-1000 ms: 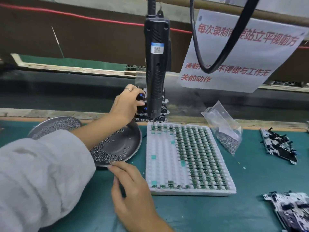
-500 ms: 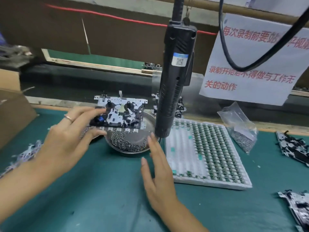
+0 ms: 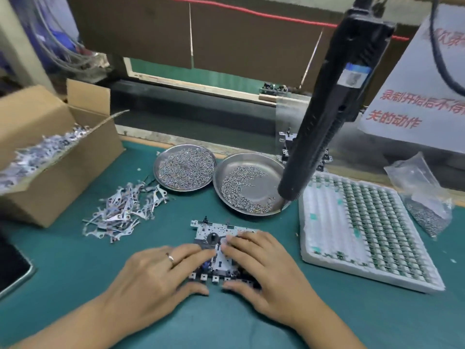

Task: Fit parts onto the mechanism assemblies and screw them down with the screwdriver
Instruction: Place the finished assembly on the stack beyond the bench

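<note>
On assembly [image 3: 214,238], both flat hands [image 3: 156,270].

This is a factory work bench [image 3: 75,273]: a hanging screwdriver [image 3: 324,122], round pans of screws [image 3: 185,167], and a box of metal parts [image 3: 55,157].

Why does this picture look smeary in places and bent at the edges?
Head view: motion blur softens both hands, left hand and right hand, on the mechanism assembly; the cardboard box and paper sign smear too. Wide-angle lens leans the hanging screwdriver. Soft glare on the right metal dish.
</note>
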`<control>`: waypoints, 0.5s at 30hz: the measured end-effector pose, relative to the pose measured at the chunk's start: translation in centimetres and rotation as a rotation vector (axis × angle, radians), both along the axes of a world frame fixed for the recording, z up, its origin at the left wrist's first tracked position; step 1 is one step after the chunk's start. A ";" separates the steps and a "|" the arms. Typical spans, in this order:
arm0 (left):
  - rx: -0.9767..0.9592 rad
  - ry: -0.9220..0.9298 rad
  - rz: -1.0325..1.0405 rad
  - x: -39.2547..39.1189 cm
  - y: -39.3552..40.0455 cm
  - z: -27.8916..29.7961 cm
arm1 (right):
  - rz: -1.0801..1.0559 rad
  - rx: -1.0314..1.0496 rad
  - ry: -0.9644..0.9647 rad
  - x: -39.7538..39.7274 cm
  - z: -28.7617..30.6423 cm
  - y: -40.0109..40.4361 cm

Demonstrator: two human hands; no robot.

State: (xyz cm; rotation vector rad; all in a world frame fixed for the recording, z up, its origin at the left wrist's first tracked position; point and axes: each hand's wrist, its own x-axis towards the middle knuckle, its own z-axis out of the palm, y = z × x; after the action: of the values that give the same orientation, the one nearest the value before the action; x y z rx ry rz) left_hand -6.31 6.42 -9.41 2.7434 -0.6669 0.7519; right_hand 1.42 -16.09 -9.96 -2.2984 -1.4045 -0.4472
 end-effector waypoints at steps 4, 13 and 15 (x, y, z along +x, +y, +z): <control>-0.103 -0.028 0.205 1.1 2.1 0.3 | -0.039 -0.005 0.000 0.0 -0.4 0.1; -0.018 0.194 0.630 6.0 5.1 1.0 | -0.106 0.114 0.073 0.1 -0.6 0.0; -0.003 0.162 0.621 6.4 5.2 1.0 | -0.101 0.150 0.090 0.1 -0.5 0.0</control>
State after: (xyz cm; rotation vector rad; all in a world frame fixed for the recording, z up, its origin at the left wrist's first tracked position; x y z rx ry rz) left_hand 0.08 11.63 -8.42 2.9776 0.2396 0.6171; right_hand 1.52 -16.11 -10.41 -2.2458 -1.1756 -0.4576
